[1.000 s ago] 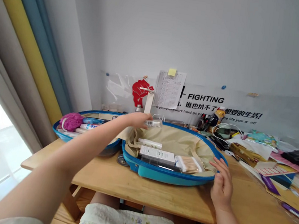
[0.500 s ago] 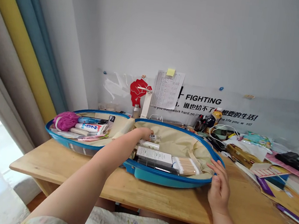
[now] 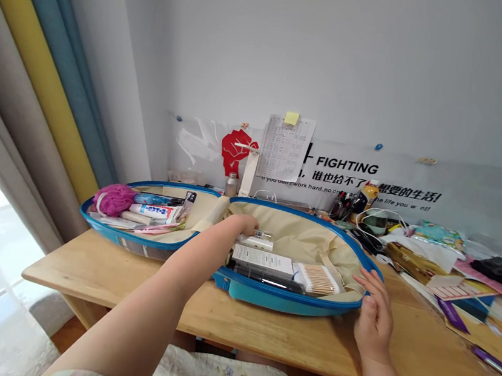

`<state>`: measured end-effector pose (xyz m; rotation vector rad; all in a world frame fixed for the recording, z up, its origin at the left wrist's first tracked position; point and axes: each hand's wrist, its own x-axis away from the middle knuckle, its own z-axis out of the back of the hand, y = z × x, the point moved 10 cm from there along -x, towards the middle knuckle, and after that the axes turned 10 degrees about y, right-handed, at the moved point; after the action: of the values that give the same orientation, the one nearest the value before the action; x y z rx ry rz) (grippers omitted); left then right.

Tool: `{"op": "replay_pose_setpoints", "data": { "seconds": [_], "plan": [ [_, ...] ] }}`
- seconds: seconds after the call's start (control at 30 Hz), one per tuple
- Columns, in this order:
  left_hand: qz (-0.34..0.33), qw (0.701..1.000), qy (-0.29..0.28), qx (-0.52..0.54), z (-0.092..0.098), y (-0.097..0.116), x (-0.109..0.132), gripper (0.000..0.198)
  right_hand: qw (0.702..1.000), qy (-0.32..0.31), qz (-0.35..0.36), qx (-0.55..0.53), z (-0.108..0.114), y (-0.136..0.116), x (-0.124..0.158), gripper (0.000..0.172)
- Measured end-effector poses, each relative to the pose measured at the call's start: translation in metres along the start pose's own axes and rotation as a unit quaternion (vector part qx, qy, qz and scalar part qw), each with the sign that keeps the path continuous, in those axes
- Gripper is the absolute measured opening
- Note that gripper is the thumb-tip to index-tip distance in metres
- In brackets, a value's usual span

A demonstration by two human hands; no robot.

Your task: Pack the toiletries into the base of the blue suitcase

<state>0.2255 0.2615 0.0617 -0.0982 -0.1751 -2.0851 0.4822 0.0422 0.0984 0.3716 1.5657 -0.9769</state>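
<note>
A blue hard-shell case (image 3: 296,305) with beige lining lies opened flat on the wooden table. My left hand (image 3: 247,225) reaches into its right half, fingers curled at a small clear bottle (image 3: 264,235); the fingertips are partly hidden. Just in front of the bottle lies a white cylinder (image 3: 257,243). Nearer me are a white printed box (image 3: 265,260), a dark item (image 3: 270,279) in clear wrap and a pack of cotton swabs (image 3: 318,278). At the right rim, my right hand (image 3: 375,316) rests with its fingers stretched over the edge.
The case's left half holds a purple bath puff (image 3: 114,200), a toothpaste tube (image 3: 154,211) and other toiletries. A desk lamp (image 3: 248,172) and a small bottle (image 3: 231,184) stand behind. Papers, pens and a brown pouch (image 3: 411,261) clutter the table's right side.
My left hand has lowered the small clear bottle slightly, down beside the white cylinder. My right hand stays at the rim. The whole view has shifted a little.
</note>
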Motion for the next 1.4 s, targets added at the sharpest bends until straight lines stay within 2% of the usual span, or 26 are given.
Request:
{"op": "replay_pose_setpoints", "data": {
  "seconds": [0.27, 0.33, 0.43, 0.5, 0.53, 0.6, 0.63, 0.7, 0.77, 0.83, 0.9, 1.03, 1.17, 1.3, 1.4],
  "plan": [
    [0.003, 0.999, 0.024, 0.036, 0.007, 0.008, 0.005, 0.032, 1.000, 0.004, 0.004, -0.001, 0.000, -0.001, 0.000, 0.036],
    [-0.001, 0.997, 0.055, 0.046, 0.021, 0.012, 0.008, 0.030, 1.000, 0.007, 0.004, -0.001, 0.001, -0.001, -0.001, 0.036],
    [-0.013, 0.988, 0.142, 0.061, 0.059, 0.004, 0.020, 0.032, 1.000, 0.009, 0.001, 0.006, 0.000, 0.000, -0.001, 0.038],
    [-0.003, 0.977, 0.206, 0.060, 0.088, -0.021, 0.037, 0.039, 1.000, 0.008, 0.005, 0.007, 0.000, -0.001, -0.001, 0.038],
    [0.014, 0.971, 0.232, 0.054, 0.100, -0.040, 0.048, 0.041, 1.000, 0.009, 0.007, 0.006, 0.000, -0.001, -0.001, 0.037],
    [0.075, 0.961, 0.264, 0.032, 0.115, -0.092, 0.076, 0.042, 1.000, 0.011, 0.011, 0.001, 0.000, -0.002, -0.001, 0.035],
    [0.111, 0.957, 0.267, 0.018, 0.116, -0.121, 0.092, 0.040, 1.000, 0.013, 0.012, -0.001, 0.000, -0.002, -0.002, 0.033],
    [0.175, 0.950, 0.260, -0.009, 0.111, -0.177, 0.126, 0.036, 1.000, 0.014, 0.016, -0.003, 0.000, -0.002, -0.002, 0.032],
    [0.225, 0.944, 0.240, -0.032, 0.097, -0.222, 0.159, 0.031, 1.000, 0.012, 0.021, -0.001, 0.000, -0.003, -0.002, 0.032],
    [0.255, 0.938, 0.227, -0.050, 0.082, -0.254, 0.188, 0.030, 1.000, 0.012, 0.020, 0.004, 0.001, -0.002, -0.002, 0.032],
    [0.273, 0.933, 0.225, -0.069, 0.071, -0.275, 0.209, 0.034, 1.000, 0.012, 0.017, 0.010, 0.001, -0.001, -0.002, 0.033],
    [0.289, 0.924, 0.227, -0.102, 0.059, -0.294, 0.227, 0.051, 1.000, 0.014, 0.018, 0.011, 0.000, -0.001, -0.002, 0.034],
    [0.274, 0.932, 0.197, -0.128, 0.052, -0.298, 0.216, 0.063, 1.000, 0.019, 0.017, 0.001, 0.001, -0.002, -0.001, 0.033],
    [0.272, 0.936, 0.180, -0.130, 0.050, -0.297, 0.202, 0.060, 1.000, 0.018, 0.007, -0.003, 0.002, 0.001, -0.001, 0.033],
    [0.285, 0.933, 0.177, -0.129, 0.050, -0.294, 0.201, 0.052, 1.000, 0.014, -0.005, 0.006, 0.001, 0.004, -0.001, 0.037]
  ]
}}
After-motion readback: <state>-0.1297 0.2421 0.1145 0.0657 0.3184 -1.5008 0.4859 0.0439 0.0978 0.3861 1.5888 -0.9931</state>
